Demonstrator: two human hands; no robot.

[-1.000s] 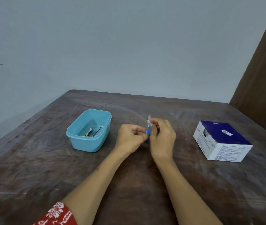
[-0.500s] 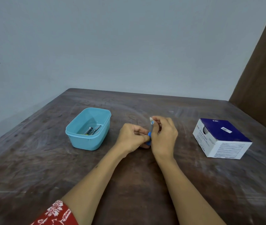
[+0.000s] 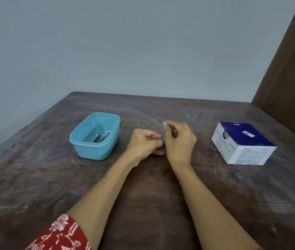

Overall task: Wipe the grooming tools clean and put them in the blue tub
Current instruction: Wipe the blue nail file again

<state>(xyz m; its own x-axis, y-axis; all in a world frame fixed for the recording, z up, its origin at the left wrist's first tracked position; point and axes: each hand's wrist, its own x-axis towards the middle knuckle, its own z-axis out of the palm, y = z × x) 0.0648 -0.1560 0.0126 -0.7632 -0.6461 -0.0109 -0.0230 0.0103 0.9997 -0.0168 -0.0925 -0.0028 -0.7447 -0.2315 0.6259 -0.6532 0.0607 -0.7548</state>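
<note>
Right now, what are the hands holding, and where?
A small blue-handled tool. The left hand grips its blue lower end; the right hand pinches a white wipe around its top.

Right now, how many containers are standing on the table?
2. The blue tub stands on the table left of the hands, with metal tools inside. The white and dark blue box stands on the right. Nothing seems to hide another.

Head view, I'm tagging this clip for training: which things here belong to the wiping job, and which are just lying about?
In the job:
- light blue plastic tub, metal tools already in it
- small blue-handled tool, held by left hand
- white wipe, pinched by right hand

Lying about:
- white and navy cardboard box, on the dark wooden table; it may hold the wipes
</note>
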